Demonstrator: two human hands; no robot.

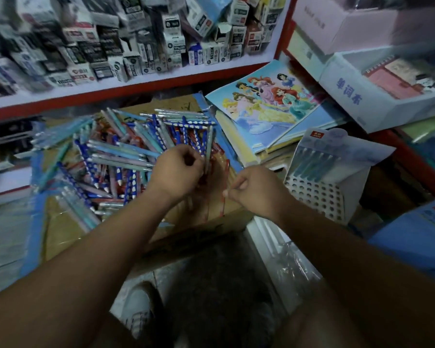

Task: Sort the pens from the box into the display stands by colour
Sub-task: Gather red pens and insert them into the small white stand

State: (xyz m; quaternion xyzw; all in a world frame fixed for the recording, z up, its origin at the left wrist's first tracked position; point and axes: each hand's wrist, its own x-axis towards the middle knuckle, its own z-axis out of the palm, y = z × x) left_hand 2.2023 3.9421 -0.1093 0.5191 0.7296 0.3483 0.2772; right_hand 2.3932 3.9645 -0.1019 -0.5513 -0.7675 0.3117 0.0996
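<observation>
A heap of pens [126, 156], pale blue, dark blue with white dots and some red, lies on a flattened cardboard box [60, 232]. My left hand [177, 172] is curled at the heap's right edge and grips one pale blue pen [208, 144], which stands nearly upright. My right hand [258, 190] is just right of it and pinches a clear plastic wrapper with red edging [223, 204] that hangs below the fingers. A white display stand [319, 194] with a grid of holes stands to the right, with several pale blue pens [312, 164] in its back row.
A red-edged shelf [136, 84] above holds many small stationery boxes. Picture books [266, 104] lie beyond the stand, and a white box of notebooks [377, 96] stands at the far right. A blue box [417, 234] is at the lower right. Clear plastic wrappers lie near my knees.
</observation>
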